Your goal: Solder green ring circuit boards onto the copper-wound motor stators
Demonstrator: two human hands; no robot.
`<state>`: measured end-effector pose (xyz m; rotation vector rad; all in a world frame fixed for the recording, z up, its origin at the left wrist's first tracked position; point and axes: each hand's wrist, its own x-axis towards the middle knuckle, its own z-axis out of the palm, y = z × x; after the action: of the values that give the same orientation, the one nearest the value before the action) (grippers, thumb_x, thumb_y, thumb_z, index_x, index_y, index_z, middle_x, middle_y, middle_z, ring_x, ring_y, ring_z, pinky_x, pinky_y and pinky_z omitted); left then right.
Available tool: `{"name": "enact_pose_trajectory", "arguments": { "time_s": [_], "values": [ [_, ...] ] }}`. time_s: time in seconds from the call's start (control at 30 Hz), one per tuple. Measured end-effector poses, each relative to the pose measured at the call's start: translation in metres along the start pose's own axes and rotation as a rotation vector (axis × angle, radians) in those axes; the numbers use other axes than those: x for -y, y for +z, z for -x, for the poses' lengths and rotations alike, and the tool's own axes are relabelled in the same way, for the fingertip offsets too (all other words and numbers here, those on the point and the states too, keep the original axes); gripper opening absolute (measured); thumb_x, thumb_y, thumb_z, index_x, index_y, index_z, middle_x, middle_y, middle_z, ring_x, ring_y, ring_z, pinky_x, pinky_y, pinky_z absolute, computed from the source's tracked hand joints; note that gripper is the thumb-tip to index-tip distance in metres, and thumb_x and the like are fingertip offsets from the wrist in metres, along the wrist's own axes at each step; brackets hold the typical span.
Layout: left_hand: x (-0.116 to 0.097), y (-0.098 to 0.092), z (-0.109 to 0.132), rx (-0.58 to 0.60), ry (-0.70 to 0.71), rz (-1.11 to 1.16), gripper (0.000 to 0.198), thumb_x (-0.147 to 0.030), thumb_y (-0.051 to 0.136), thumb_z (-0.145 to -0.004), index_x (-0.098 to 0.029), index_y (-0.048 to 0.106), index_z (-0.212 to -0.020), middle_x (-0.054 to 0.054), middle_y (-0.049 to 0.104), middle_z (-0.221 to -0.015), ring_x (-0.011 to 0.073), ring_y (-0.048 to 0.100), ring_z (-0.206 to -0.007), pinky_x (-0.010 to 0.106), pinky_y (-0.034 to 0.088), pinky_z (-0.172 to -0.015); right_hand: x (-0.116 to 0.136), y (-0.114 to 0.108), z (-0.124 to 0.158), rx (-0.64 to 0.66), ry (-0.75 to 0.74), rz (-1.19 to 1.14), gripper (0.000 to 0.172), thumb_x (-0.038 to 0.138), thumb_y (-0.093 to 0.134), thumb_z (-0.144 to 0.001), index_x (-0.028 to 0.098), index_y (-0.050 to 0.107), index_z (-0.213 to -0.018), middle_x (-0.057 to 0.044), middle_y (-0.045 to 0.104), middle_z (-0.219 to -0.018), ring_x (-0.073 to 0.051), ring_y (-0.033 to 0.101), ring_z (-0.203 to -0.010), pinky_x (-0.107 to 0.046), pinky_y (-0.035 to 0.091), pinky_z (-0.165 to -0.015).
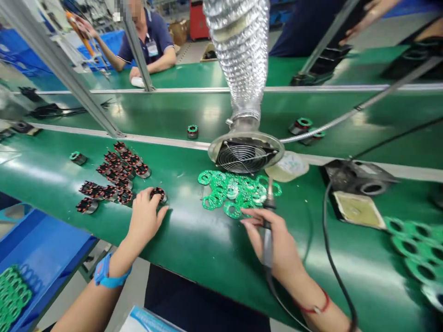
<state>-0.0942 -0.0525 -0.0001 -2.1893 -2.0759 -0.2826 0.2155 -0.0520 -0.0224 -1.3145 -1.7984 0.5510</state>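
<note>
My left hand [145, 214] has its fingers and thumb around a motor stator [159, 193] with copper windings, standing on the green bench. To its left sits a cluster of similar stators [114, 170] without green boards on top. My right hand [282, 242] holds a soldering iron [269, 203], tip pointing up and away from me, its cable trailing down past the wrist. Its thumb and index finger reach toward a loose pile of green ring-shaped circuit boards [231, 210] in the middle. The fingers hide part of the iron's grip.
A fume extractor [245, 154] on a silver duct hangs just behind the boards. To the right lie a soldering stand [360, 177], a sponge tray [358, 210] and more green rings [411, 244]. A black cable [327, 230] crosses the bench. A person [148, 44] sits opposite.
</note>
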Motion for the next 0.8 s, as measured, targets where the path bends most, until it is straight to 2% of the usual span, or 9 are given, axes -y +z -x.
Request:
{"name": "enact_pose_trajectory", "arguments": {
  "time_s": [0.1,0.17,0.23,0.3,0.4,0.5,0.63,0.73,0.8],
  "values": [
    [-0.016,0.007,0.003,0.042,0.275,0.228,0.019,-0.023,0.051,-0.088,-0.020,0.057,-0.105,0.015,0.047,-0.130,0.0295,0.047,-0.118,0.048,0.047,-0.094,0.016,0.018,0.000,0.113,0.037,0.095,0.029,0.026,0.054,-0.086,0.022,0.049,-0.114,-0.006,0.070,-0.090,-0.021,0.070,-0.078,-0.035,0.056,-0.069],
    [-0.021,0.011,0.004,0.038,0.359,0.331,0.024,-0.015,0.045,-0.089,-0.022,0.055,-0.110,0.014,0.042,-0.136,0.0277,0.044,-0.124,0.047,0.048,-0.095,0.022,0.029,-0.002,0.130,0.044,0.162,0.029,0.023,0.052,-0.085,0.020,0.048,-0.114,-0.009,0.069,-0.094,-0.024,0.068,-0.083,-0.038,0.055,-0.071],
    [-0.020,0.014,0.005,0.003,0.319,0.374,0.033,-0.013,0.043,-0.089,-0.023,0.050,-0.119,0.015,0.039,-0.140,0.0279,0.041,-0.128,0.049,0.046,-0.097,0.026,0.040,-0.004,0.121,0.037,0.207,0.030,0.019,0.049,-0.085,0.018,0.047,-0.115,-0.011,0.067,-0.097,-0.025,0.066,-0.087,-0.040,0.054,-0.073],
    [-0.014,0.016,0.007,-0.015,0.210,0.372,0.038,-0.017,0.048,-0.088,-0.020,0.045,-0.126,0.018,0.041,-0.137,0.0297,0.041,-0.128,0.051,0.043,-0.099,0.028,0.051,-0.008,0.130,0.002,0.261,0.031,0.015,0.046,-0.086,0.017,0.047,-0.117,-0.011,0.066,-0.096,-0.025,0.064,-0.086,-0.039,0.052,-0.074],
    [-0.007,0.019,0.012,0.054,0.107,0.301,0.046,-0.032,0.057,-0.084,-0.015,0.047,-0.126,0.021,0.046,-0.131,0.0350,0.042,-0.125,0.056,0.040,-0.099,0.030,0.063,-0.016,0.207,-0.088,0.400,0.032,0.012,0.041,-0.088,0.015,0.049,-0.118,-0.010,0.062,-0.088,-0.026,0.059,-0.080,-0.038,0.048,-0.071],
    [-0.009,0.024,0.011,0.154,0.156,0.241,0.059,-0.042,0.063,-0.080,-0.015,0.047,-0.130,0.022,0.038,-0.142,0.0400,0.032,-0.132,0.059,0.032,-0.103,0.030,0.070,-0.024,0.274,-0.145,0.481,0.032,0.012,0.037,-0.090,0.013,0.051,-0.119,-0.011,0.060,-0.086,-0.026,0.054,-0.079,-0.037,0.045,-0.069],
    [-0.024,0.030,-0.007,0.239,0.256,0.335,0.076,-0.042,0.070,-0.074,-0.016,0.037,-0.138,0.020,0.032,-0.148,0.0397,0.026,-0.136,0.058,0.026,-0.106,0.026,0.069,-0.027,0.330,-0.206,0.456,0.034,0.009,0.038,-0.089,0.012,0.050,-0.120,-0.011,0.062,-0.092,-0.025,0.051,-0.082,-0.036,0.043,-0.074],
    [-0.035,0.033,-0.021,0.268,0.352,0.492,0.068,-0.034,0.069,-0.077,-0.019,0.039,-0.135,0.015,0.042,-0.143,0.0348,0.031,-0.135,0.055,0.026,-0.107,0.021,0.060,-0.022,0.370,-0.255,0.423,0.036,0.007,0.039,-0.086,0.013,0.050,-0.121,-0.012,0.063,-0.096,-0.025,0.049,-0.083,-0.037,0.042,-0.075],
    [-0.041,0.034,-0.025,0.263,0.414,0.622,0.057,-0.028,0.067,-0.079,-0.021,0.043,-0.129,0.013,0.052,-0.135,0.0297,0.041,-0.129,0.049,0.031,-0.107,0.017,0.050,-0.016,0.368,-0.243,0.393,0.036,0.007,0.040,-0.085,0.015,0.051,-0.119,-0.011,0.063,-0.095,-0.025,0.049,-0.084,-0.038,0.042,-0.075]
  ]
}}
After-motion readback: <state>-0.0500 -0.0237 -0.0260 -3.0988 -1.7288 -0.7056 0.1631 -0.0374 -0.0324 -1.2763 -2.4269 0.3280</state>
